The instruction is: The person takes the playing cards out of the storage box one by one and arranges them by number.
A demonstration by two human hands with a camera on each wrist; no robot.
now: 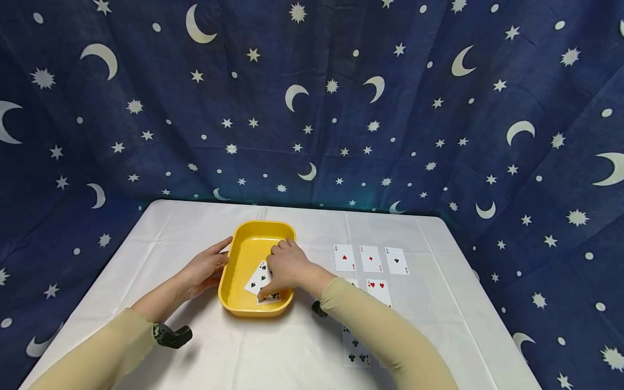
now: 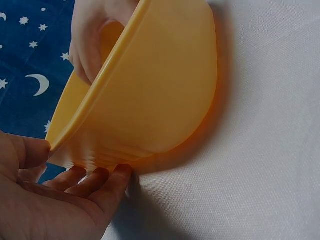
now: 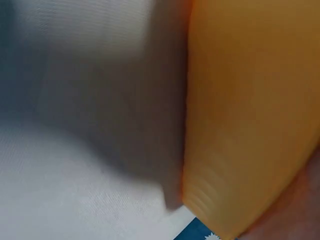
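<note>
A yellow tray (image 1: 234,260) stands on the white-covered table, with a five of spades (image 1: 258,279) lying at a slant inside it. Another black-suited playing card (image 1: 269,300) shows its near end beneath the hand. My right hand (image 1: 288,266) reaches into the tray over these cards, thumb against the near card. Its other fingertips are hidden, so I cannot tell whether they pinch a card. At the tray's left side, my left hand (image 1: 207,269) touches the outer wall (image 2: 165,85) with its fingertips, shown closely in the left wrist view.
To the tray's right lie the ace of hearts (image 1: 344,258), ace of diamonds (image 1: 372,259) and ace of clubs (image 1: 397,261). Nearer me are a hearts card (image 1: 379,292) and a clubs card (image 1: 356,349), partly covered by my right sleeve (image 1: 385,336). A starry curtain (image 1: 322,130) hangs behind.
</note>
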